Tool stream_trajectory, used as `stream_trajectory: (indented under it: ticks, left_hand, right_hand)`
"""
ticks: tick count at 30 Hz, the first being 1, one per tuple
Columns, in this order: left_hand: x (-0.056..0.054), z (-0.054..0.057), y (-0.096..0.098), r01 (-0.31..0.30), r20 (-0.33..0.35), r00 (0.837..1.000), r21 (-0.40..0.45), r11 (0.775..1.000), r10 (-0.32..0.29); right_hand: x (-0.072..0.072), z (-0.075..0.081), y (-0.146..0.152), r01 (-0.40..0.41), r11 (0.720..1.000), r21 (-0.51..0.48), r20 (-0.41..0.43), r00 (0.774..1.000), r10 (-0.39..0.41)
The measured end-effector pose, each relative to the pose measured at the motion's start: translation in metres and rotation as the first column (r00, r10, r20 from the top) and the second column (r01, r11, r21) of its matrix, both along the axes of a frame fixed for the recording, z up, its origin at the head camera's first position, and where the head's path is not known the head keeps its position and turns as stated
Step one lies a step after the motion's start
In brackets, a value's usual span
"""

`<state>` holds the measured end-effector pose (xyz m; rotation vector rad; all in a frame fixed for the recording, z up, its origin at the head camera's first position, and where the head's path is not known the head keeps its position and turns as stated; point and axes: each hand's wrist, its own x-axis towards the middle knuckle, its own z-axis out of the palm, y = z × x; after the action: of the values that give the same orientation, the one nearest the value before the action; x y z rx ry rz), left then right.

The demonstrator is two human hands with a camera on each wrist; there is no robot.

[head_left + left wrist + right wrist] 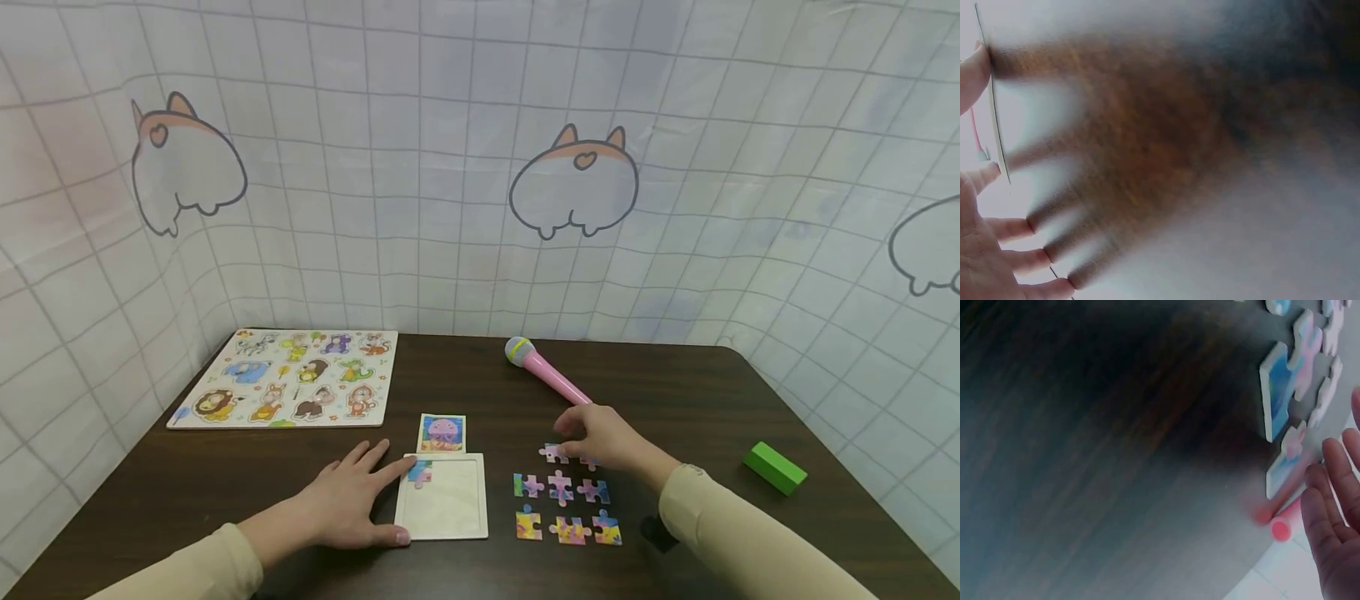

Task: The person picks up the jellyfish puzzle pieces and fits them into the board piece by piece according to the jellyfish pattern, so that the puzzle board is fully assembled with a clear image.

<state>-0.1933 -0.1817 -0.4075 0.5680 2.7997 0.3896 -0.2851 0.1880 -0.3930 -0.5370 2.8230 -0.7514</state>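
A pale square puzzle tray (453, 508) lies on the table, a blue-and-pink jigsaw piece (418, 472) in its top left corner. My left hand (345, 500) has its fingers spread, with thumb and index finger touching the tray's left side; in the left wrist view the hand (991, 250) lies flat. My right hand (603, 437) hovers over the top row of loose pieces, its thumb near a pink jigsaw piece (552, 453) and partly covering another piece (590, 463). In the right wrist view the right hand (1338, 506) has loosely bent fingers with nothing visible between them.
Several loose pieces (561, 487) form rows right of the tray. A jellyfish picture card (442, 433) lies above the tray. An animal puzzle board (292, 379) is at back left, a pink toy microphone (551, 375) behind the right hand, a green block (776, 468) at right.
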Motion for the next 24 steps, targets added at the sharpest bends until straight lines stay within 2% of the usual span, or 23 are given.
stream_trajectory:
  ticks: [5,10,16,20,24]
  left_hand:
    - [0.000,-0.001,0.001,-0.006,-0.003,1.000,0.004,1.000,0.007]
    - [0.000,-0.001,0.001,-0.006,-0.004,1.000,-0.013,1.000,0.006]
    - [-0.001,0.000,0.002,-0.013,0.012,1.000,-0.031,0.999,0.013]
    - [-0.001,0.000,0.002,-0.005,0.011,1.000,-0.032,0.999,0.006]
    - [-0.001,0.000,0.001,0.005,0.000,1.000,-0.022,1.000,-0.005]
  right_hand:
    - [0.000,-0.004,-0.005,-0.015,0.998,0.064,0.010,1.000,0.014]
    - [-0.001,-0.005,-0.008,0.000,0.996,0.086,0.016,1.000,-0.001]
    - [-0.001,-0.004,-0.010,-0.021,0.994,0.111,0.003,1.000,0.021]
    - [0.002,-0.003,-0.011,-0.045,0.993,0.114,-0.015,0.999,0.047]
    - [0.003,-0.002,-0.013,-0.080,0.994,0.074,-0.043,0.996,0.083]
